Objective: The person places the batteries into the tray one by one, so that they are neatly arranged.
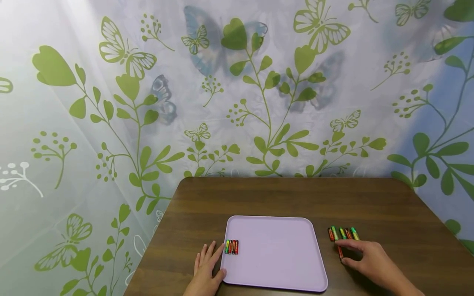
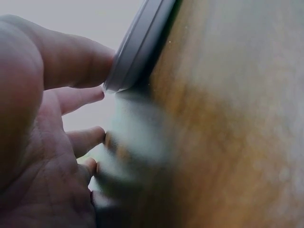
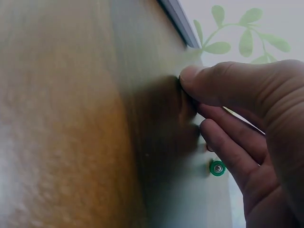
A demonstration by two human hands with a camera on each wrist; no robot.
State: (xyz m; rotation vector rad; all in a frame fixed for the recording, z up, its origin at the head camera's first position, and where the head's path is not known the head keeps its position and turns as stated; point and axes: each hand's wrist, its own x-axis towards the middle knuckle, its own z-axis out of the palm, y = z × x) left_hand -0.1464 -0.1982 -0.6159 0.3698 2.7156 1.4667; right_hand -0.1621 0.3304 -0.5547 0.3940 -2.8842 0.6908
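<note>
A lilac tray (image 1: 275, 255) lies on the table, with several small batteries (image 1: 232, 247) side by side near its left edge. My left hand (image 1: 207, 269) rests at that edge, fingers extended; in the left wrist view the thumb touches the tray's rim (image 2: 140, 47). To the right of the tray, my right hand (image 1: 372, 259) pinches a red battery (image 1: 340, 253) end to end between thumb and forefinger, low over the table. In the right wrist view the fingers mostly hide it. Just beyond the fingers is a loose row of red and green batteries (image 1: 342, 233).
The brown wooden table (image 1: 289, 197) has rounded far corners. Behind it and along the left hangs a pale curtain (image 1: 229, 135) with green leaves and butterflies. A green battery end (image 3: 217, 168) shows below the right fingers in the right wrist view.
</note>
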